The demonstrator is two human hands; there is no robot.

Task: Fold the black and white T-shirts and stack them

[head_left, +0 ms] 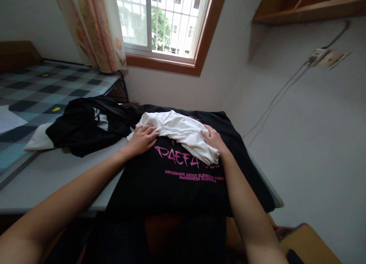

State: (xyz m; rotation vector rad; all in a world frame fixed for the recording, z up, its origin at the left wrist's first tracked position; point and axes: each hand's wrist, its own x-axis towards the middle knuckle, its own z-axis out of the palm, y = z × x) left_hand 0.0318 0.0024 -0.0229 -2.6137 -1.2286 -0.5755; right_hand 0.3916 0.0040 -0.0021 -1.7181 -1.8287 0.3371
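A crumpled white cloth (183,128) lies across a black garment (171,195) with pink lettering, which is spread flat over a table. My left hand (143,139) rests on the left end of the white cloth, palm down with its fingers spread. On the cloth's right side is my right hand (213,138), its fingers curled over the edge and pressed on the fabric. The right end of the cloth hangs down beside my right wrist, over part of the lettering.
A black clothing pile (85,123) lies left of the garment, by a checkered bed (82,82). The grey tabletop (68,172) shows at left. Behind are a window (171,23) and curtain (97,27). Cables (274,103) run down the right wall; a chair (310,243) stands lower right.
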